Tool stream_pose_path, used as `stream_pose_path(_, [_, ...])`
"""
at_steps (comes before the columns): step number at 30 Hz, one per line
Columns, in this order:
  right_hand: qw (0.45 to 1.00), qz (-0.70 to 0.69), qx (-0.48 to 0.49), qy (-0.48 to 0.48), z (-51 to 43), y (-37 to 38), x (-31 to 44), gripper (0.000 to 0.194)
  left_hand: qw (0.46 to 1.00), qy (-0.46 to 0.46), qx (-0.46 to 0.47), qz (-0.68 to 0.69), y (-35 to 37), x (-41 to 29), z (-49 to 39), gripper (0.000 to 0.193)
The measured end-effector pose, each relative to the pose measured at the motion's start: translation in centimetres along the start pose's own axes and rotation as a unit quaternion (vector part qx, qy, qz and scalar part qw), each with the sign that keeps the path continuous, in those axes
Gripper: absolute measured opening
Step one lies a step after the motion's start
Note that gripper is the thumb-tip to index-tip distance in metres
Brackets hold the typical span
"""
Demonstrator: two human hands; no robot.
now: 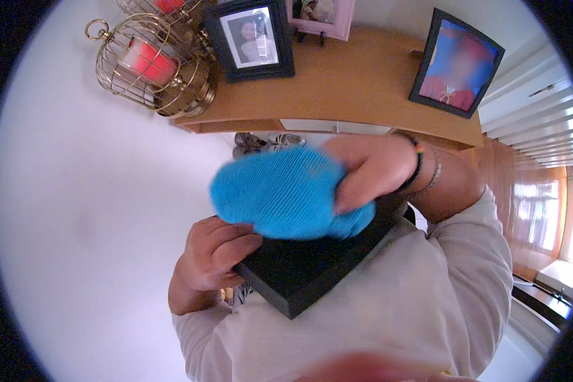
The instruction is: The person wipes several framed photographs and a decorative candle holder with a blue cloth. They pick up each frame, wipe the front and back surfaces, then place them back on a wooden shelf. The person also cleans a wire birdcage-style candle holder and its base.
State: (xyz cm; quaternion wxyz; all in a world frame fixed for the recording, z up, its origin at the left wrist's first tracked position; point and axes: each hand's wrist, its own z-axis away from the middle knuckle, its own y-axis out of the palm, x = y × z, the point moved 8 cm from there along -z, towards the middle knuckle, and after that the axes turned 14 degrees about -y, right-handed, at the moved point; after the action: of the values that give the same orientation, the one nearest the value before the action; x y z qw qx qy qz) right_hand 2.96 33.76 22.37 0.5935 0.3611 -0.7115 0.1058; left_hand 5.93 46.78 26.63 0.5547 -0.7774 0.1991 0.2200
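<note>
A bright blue ribbed cloth [281, 191], slightly blurred, is bunched in my right hand [377, 167], which wears a dark beaded bracelet and a chain. It lies over or just above a black rectangular object [310, 272], possibly a picture frame, tilted against my light shirt. My left hand [219, 250] grips the left edge of this black object, fingers on top, just below the cloth. The cloth hides much of the black object's upper part, so whether it is a frame cannot be told for sure.
Beyond my hands is a wooden console table [339, 86]. On it stand a black-framed photo [286, 62], a pink-framed photo [348, 24], another black-framed photo [416, 90] and brass birdcage holders [155, 102] with red candles [155, 64]. Shoes [286, 140] lie below; a white wall [86, 191] is at left.
</note>
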Motion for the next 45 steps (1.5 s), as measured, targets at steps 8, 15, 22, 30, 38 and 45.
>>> stream_pose_path(8, [0.796,0.420,-0.332,0.284,15.7,-20.8,0.6,0.046,0.997,-0.063,-0.036,-0.030,0.0,0.0,-1.9,0.046])
stream_pose_path(15, [0.499,0.669,-0.417,0.359,20.1,-26.1,-9.7,0.072,0.977,-0.144,-0.090,-0.128,0.5,-1.1,-5.3,0.045])
stream_pose_path(22, [0.458,0.651,-0.492,0.353,22.6,-35.5,-10.6,0.062,0.957,-0.244,-0.098,-0.124,1.4,-0.7,-8.5,0.042])
stream_pose_path(30, [0.466,0.672,-0.441,0.369,20.9,-47.9,-8.5,0.050,0.942,-0.296,-0.057,-0.148,2.8,0.2,-11.1,0.037])
stream_pose_path(38, [0.539,0.760,-0.187,0.313,15.1,-49.3,-10.1,0.044,0.922,-0.350,-0.071,-0.151,3.5,0.4,-11.0,0.034])
stream_pose_path(45, [0.539,0.776,-0.223,0.239,14.8,-42.7,-10.5,0.041,0.926,-0.340,-0.084,-0.141,3.1,0.3,-9.7,0.037])
